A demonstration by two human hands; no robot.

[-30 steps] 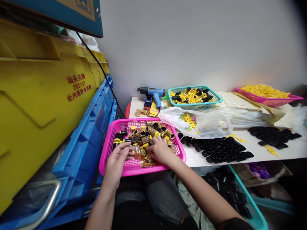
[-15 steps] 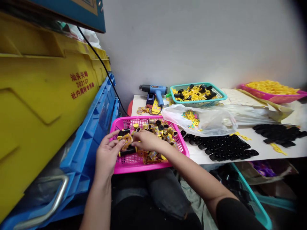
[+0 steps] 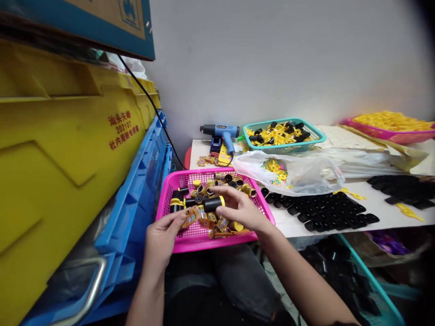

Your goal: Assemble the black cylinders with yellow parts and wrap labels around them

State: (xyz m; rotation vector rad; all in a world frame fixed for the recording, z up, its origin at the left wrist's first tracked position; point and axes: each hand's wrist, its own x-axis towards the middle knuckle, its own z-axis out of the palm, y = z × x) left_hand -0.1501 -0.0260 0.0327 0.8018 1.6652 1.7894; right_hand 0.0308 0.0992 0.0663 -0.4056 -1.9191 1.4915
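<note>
Over the pink basket point(image 3: 204, 246), my left hand point(image 3: 161, 240) pinches a printed clear-and-orange plastic label sleeve point(image 3: 192, 216) between thumb and fingers. My right hand point(image 3: 248, 212) has its thumb and fingers around a small black bottle point(image 3: 211, 204) with a yellow rim at its right end. The bottle lies nearly level, just right of the sleeve, and I cannot tell whether they touch. Beneath both hands the basket holds several black-and-yellow bottles point(image 3: 176, 206) at the left and many labelled ones point(image 3: 249, 190) at the right. Loose sleeves lie at the near side.
A blue heat gun point(image 3: 224, 131) stands behind the basket. To the right are a teal basket point(image 3: 285, 147) of yellow and black parts, a plastic bag point(image 3: 306, 174) and rows of black caps point(image 3: 336, 210). Yellow point(image 3: 50, 149) and blue crates point(image 3: 136, 181) wall the left side.
My right hand has moved right, away from my left fingers, and now has a black bottle in it. My left hand has shifted slightly right and down, keeping the sleeve. The view has shifted a little.
</note>
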